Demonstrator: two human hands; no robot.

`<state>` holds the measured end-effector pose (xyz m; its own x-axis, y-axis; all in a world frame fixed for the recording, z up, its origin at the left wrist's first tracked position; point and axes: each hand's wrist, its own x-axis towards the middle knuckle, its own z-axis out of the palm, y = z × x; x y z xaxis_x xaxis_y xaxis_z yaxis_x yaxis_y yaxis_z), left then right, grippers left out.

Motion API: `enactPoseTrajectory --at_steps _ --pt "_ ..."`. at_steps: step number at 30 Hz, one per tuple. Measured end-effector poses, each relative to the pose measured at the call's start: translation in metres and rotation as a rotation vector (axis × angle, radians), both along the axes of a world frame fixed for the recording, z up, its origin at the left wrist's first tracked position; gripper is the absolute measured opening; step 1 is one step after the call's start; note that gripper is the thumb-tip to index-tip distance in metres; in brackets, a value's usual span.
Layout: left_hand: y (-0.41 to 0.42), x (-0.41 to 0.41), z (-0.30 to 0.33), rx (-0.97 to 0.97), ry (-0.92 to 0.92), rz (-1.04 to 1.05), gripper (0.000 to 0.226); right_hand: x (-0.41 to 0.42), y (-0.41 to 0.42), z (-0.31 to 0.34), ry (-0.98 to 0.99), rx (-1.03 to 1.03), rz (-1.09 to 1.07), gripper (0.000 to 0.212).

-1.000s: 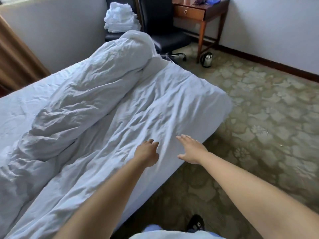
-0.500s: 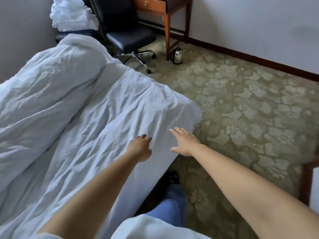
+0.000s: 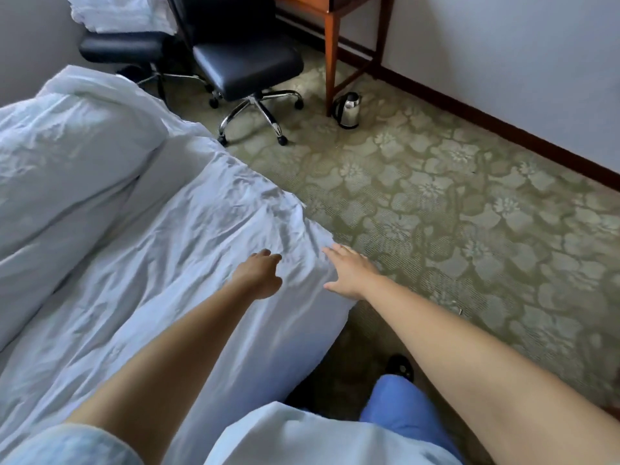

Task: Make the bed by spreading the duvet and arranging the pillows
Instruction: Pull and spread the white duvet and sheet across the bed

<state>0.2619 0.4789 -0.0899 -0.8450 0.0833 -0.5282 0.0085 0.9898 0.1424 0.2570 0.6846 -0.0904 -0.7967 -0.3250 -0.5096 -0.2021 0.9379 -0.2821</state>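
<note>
The duvet (image 3: 188, 256) looks soft, light and bulky; best pinched at its near edge. Left hand (image 3: 260, 275) loosely curled, right hand (image 3: 350, 270) open; neither grips anything.

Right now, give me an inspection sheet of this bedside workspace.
Surface: bed, white sheet creased, corner reaching the carpet side.
Job's things: duvet bunched in a long roll on the bed's far side, not spread; pillows not identifiable.
Clutter: white linen pile on a black chair.
Grippers: left hand loosely curled over the sheet; right hand open at the bed's corner; neither grips.
Cables: nothing seen.
Surroundings: office chair, wooden desk leg, kettle on the floral carpet.
</note>
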Motion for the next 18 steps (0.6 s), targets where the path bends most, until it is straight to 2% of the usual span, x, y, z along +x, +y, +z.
enactPoseTrajectory --at_steps 5,10,18 --pt "0.058 -0.075 -0.005 0.005 0.050 0.162 0.057 -0.106 0.055 -0.005 0.044 -0.045 0.138 0.082" --pt "0.103 -0.132 0.014 -0.044 0.077 0.299 0.056 -0.210 0.102 0.021 0.047 -0.034 0.292 0.084" --pt "0.111 -0.208 0.022 -0.086 0.087 0.513 0.057 -0.328 0.089 0.034 0.083 -0.109 0.491 0.082"
